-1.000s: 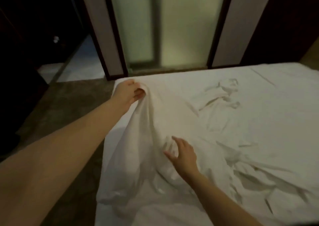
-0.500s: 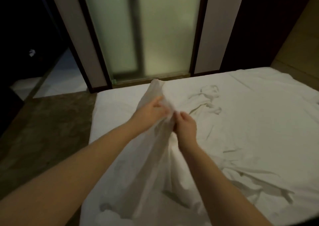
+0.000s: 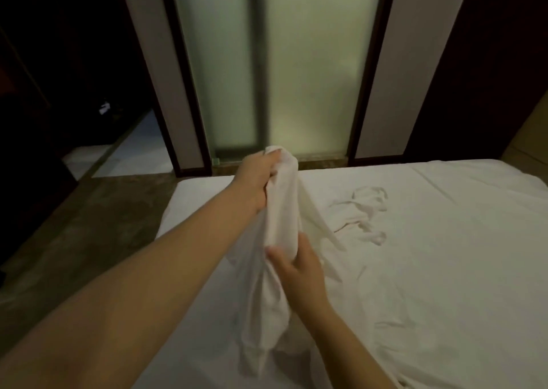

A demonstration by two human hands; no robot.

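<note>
In the head view, my left hand gripped the bunched top of the white sheet at centre frame, holding it up off the bed. My right hand curled round the gathered cloth lower down. The mattress's left edge met bare floor at left. Its right half lay open and flat below the frosted door.

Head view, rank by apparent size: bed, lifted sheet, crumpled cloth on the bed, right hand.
1. bed
2. lifted sheet
3. crumpled cloth and right hand look about alike; the hand is nearer the camera, so I leave them unranked.
</note>
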